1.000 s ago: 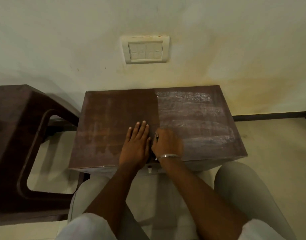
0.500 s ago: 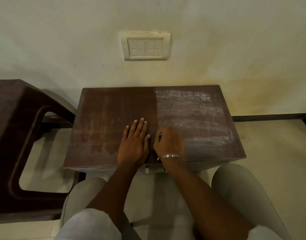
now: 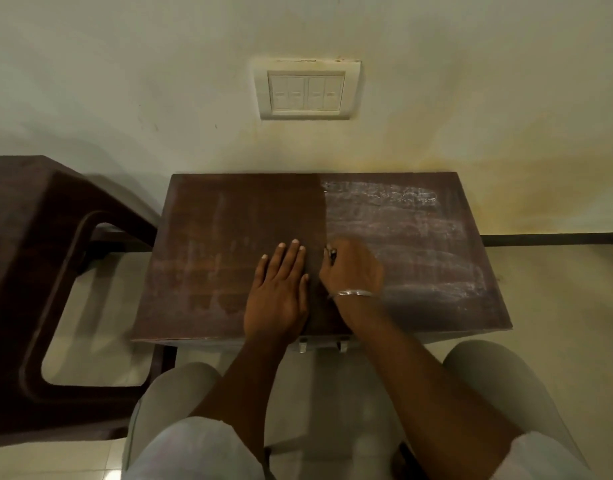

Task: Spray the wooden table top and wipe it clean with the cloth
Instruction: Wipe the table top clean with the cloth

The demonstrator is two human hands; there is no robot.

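The left hand [image 3: 277, 289] is laid flat, fingers straight, on the darker left half of the desk [image 3: 208, 237]. The right hand [image 3: 353, 268] is curled just beside it, and whether anything is gripped cannot be told. The right half is filmed with white streaks [image 3: 402, 216].

tabletop [image 3: 419, 237]: free lanes far left, far right | centre-front blocked: left hand [image 3: 277, 292], right hand [image 3: 353, 268] side by side | rear: wall [image 3: 159, 98] flush | left: brown chair [image 3: 38, 237] close | front: knees [image 3: 180, 393]
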